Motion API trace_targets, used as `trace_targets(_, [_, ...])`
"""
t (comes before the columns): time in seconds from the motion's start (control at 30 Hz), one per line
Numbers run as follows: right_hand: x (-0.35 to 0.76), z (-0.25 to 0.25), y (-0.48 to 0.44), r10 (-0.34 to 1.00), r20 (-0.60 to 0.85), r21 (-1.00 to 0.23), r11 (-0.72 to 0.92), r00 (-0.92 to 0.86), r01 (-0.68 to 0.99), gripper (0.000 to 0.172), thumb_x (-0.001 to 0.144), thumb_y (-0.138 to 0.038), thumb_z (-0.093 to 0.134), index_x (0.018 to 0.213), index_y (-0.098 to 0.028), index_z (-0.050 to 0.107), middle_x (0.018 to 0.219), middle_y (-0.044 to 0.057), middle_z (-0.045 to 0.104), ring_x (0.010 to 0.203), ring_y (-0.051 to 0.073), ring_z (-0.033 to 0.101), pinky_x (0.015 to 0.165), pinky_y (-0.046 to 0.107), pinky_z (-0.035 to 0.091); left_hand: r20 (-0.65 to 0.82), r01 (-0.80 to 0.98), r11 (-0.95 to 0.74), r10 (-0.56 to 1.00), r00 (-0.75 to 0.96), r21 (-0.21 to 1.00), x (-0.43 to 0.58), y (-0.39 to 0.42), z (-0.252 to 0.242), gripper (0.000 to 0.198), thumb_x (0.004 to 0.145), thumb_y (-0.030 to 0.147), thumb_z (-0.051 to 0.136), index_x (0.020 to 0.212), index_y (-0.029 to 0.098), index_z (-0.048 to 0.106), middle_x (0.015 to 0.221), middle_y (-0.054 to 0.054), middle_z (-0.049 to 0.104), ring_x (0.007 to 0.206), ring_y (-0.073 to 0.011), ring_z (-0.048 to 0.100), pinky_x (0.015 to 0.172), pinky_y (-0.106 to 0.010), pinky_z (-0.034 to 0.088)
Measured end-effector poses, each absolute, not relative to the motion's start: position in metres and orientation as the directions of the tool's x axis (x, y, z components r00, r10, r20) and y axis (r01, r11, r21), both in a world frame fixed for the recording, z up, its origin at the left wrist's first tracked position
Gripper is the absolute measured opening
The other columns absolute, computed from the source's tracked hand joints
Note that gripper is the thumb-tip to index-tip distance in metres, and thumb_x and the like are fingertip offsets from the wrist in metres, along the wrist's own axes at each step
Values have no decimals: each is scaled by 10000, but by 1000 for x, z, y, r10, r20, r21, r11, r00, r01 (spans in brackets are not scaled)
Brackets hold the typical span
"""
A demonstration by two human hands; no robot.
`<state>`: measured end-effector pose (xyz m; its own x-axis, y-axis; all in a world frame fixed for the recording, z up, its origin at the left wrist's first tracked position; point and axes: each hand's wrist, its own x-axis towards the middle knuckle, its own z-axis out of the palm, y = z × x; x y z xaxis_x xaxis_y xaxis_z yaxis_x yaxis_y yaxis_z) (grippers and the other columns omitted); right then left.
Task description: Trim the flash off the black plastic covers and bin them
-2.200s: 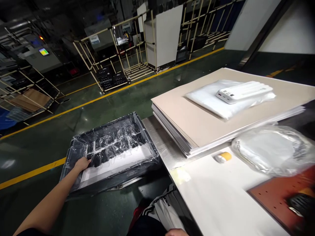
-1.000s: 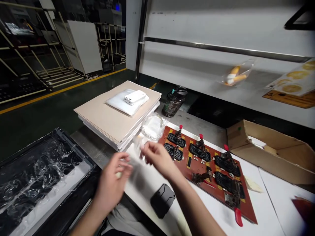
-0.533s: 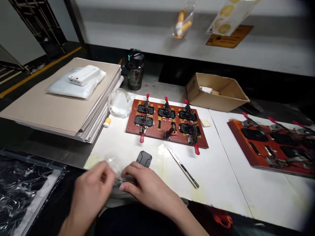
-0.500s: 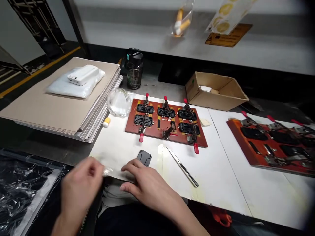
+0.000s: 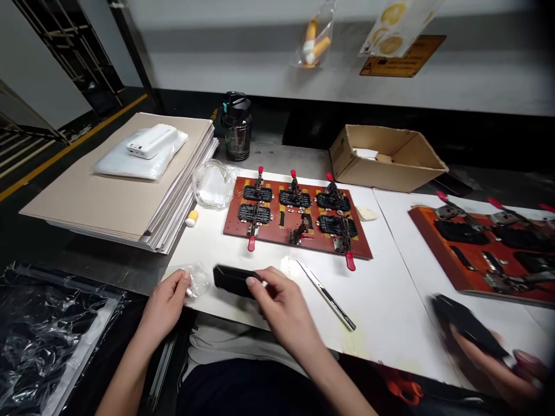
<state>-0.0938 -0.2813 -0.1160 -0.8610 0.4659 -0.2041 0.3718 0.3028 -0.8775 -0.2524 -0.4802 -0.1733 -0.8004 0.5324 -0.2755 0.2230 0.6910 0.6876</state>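
My left hand (image 5: 167, 297), at the front left of the white-topped table, pinches a small crumpled clear plastic bag (image 5: 199, 278). My right hand (image 5: 281, 303) grips a dark flat rectangular case (image 5: 234, 279) by its right end, thumb on top, tilted up just over the table. To the right of that hand lies a slim craft knife (image 5: 326, 294). Behind both hands sits a red-brown fixture board (image 5: 277, 234) with red-handled toggle clamps and several black ribbed plates; one of its front clamps (image 5: 299, 232) has no such plate under it.
Another person's hand (image 5: 489, 358) holds a black case (image 5: 468, 325) at the right, near a second clamp board (image 5: 437, 248). A cardboard box (image 5: 385, 173) and a dark bottle (image 5: 237, 127) stand behind. Stacked cardboard sheets (image 5: 104, 202) with a white device on top occupy the left.
My right hand has picked up the dark case from the table and tilts it. My left hand now shows the clear bag in its fingers. Another person's hand has appeared at right.
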Motion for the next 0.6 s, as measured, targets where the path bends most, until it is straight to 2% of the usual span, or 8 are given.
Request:
trace_targets(0.07, [-103, -127, -298, 465, -206, -905, 245, -861, 348, 293, 973, -377, 487, 802, -196, 641, 788, 0, 599, 693, 128, 548, 625, 244, 377, -235, 273, 696, 541, -807, 664, -246, -474, -166, 403, 1003, 499, 327, 734, 232, 464, 619, 34, 523, 626, -167, 522, 618, -261, 361])
trace_targets(0.17, [-114, -142, -314, 296, -253, -907, 260, -921, 332, 310, 901, -306, 576, 627, -171, 525, 622, -33, 504, 594, 98, 444, 561, 240, 291, -116, 510, 662, 665, -738, 550, -232, -465, -150, 308, 1025, 386, 313, 790, 237, 445, 715, 20, 521, 675, -172, 505, 649, -286, 342])
trace_targets(0.23, [-117, -146, -312, 176, -292, -944, 105, -940, 313, 326, 906, -359, 571, 647, -167, 521, 598, -41, 476, 573, 91, 429, 550, 228, 301, -70, 680, 576, 783, -618, 454, -223, -463, -138, 231, 1022, 283, 326, 840, 238, 461, 810, 1, 532, 753, -180, 518, 681, -302, 334])
trace_targets(0.3, [-119, -145, -303, 67, -316, -939, -164, -946, 302, 319, 918, -445, 550, 774, -162, 575, 663, -27, 524, 618, 109, 507, 598, 228, 399, -30, 768, 495, 847, -531, 406, -217, -465, -128, 189, 1003, 196, 346, 871, 237, 474, 854, -11, 526, 798, -186, 515, 691, -310, 328])
trace_targets(0.37, [-119, -143, -295, 55, -327, -911, -285, -943, 299, 315, 888, -477, 605, 952, -170, 575, 739, -16, 574, 679, 136, 577, 658, 257, 467, 32, 779, 443, 861, -508, 443, -214, -467, -119, 190, 986, 131, 352, 874, 231, 468, 849, -11, 507, 793, -178, 495, 690, -306, 331])
trace_targets(0.5, [-117, -140, -294, 126, -314, -949, -61, -941, 308, 501, 820, -372, 738, 1237, -270, 478, 845, -34, 623, 690, 137, 611, 659, 258, 475, 66, 656, 337, 858, -509, 675, -213, -467, -112, 231, 976, 58, 319, 870, 220, 444, 864, -3, 506, 823, -150, 501, 727, -276, 377])
trace_targets(0.57, [-116, -143, -299, 42, -329, -941, -100, -944, 323, 529, 867, -345, 688, 1331, -322, 434, 927, -20, 644, 718, 150, 651, 675, 279, 507, 43, 628, 345, 855, -517, 698, -213, -464, -114, 227, 966, 45, 330, 878, 220, 445, 879, -3, 520, 850, -154, 511, 741, -278, 388])
trace_targets(0.6, [-116, -145, -301, 20, -343, -929, -153, -939, 336, 533, 886, -341, 662, 1359, -337, 414, 940, -15, 646, 729, 160, 667, 682, 294, 525, 31, 642, 383, 844, -535, 664, -212, -462, -117, 223, 958, 40, 340, 887, 221, 451, 886, -6, 527, 865, -163, 511, 748, -289, 389])
